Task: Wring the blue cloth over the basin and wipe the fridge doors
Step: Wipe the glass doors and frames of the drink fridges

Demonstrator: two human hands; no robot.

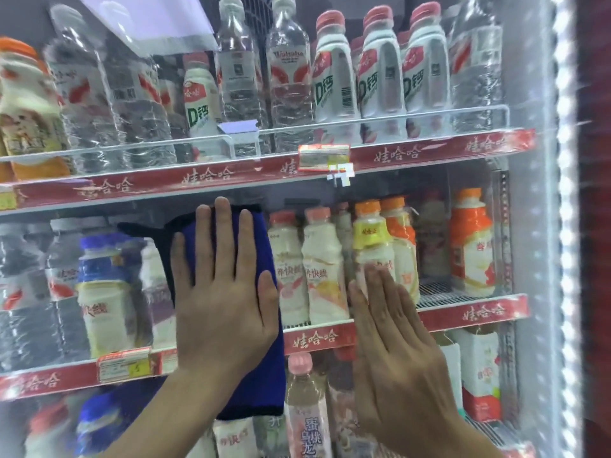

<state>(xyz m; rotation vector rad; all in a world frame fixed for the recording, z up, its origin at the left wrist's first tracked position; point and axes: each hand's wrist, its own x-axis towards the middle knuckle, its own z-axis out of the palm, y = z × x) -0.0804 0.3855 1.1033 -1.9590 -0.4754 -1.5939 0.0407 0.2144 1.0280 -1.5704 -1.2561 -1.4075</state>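
Head camera faces a glass fridge door (529,242) at close range, with stocked shelves visible behind it. At far left on the upper shelf stands an orange-capped bottle (23,104), and beside it clear water bottles (89,94); both are partly blurred. A red shelf strip (211,180) with white characters runs along the front of that shelf. Below it, left of centre, a blue-capped bottle (105,292) stands on the middle shelf. The blue cloth (264,381) lies flat against the glass just right of that bottle, hanging lengthwise from under the upper shelf line down past the middle shelf edge. The left hand (224,312) lies flat over the cloth, fingers straight and slightly spread, pointing upward, and presses it to the door; nothing is gripped. The cloth shows along the right side of this hand and below the wrist. Just right of the cloth, behind the glass, stand white pink-capped bottles (320,269), with a price tag (324,157) on the upper shelf edge above them. The right hand (396,352) is flat with fingers extended and close together, apart from the cloth and holding nothing; it appears laid against the glass, though its fingertips are blurred. Farther right stands an orange-labelled bottle (471,246). A lit strip of white lights (565,193) runs vertically near the right edge.
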